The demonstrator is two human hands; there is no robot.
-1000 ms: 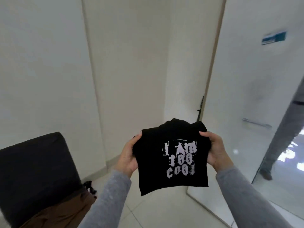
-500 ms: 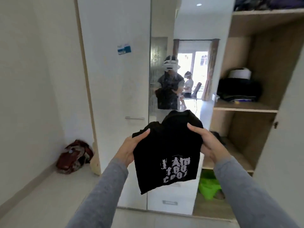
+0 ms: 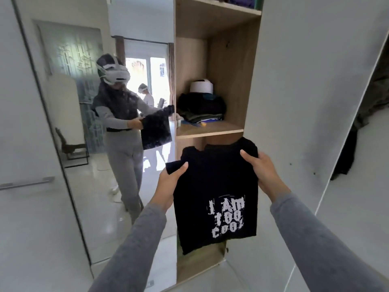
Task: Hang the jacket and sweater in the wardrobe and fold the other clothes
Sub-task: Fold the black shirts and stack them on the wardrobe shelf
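A folded black T-shirt (image 3: pixel 212 182) with white lettering hangs in front of me at chest height, its print facing me. My left hand (image 3: pixel 169 184) grips its left edge, thumb on the front. Its upper right edge is gripped by my right hand (image 3: pixel 264 171). The shirt is held just in front of the open wardrobe (image 3: pixel 229 60), below the wooden shelf (image 3: pixel 210 129). That shelf carries a pile of folded dark clothes (image 3: pixel 202 108) with a white roll on top.
A mirror door (image 3: pixel 88 123) on the left reflects me and the room behind. The white open wardrobe door (image 3: pixel 305 81) stands close on the right, with dark garments (image 3: pixel 357 131) hanging beyond it. A white door with a metal handle (image 3: pixel 25 182) fills the far left.
The view has swung right from a bare wall to the wardrobe, and I have come closer to its open shelves. Both hands have kept their hold on the black shirt.
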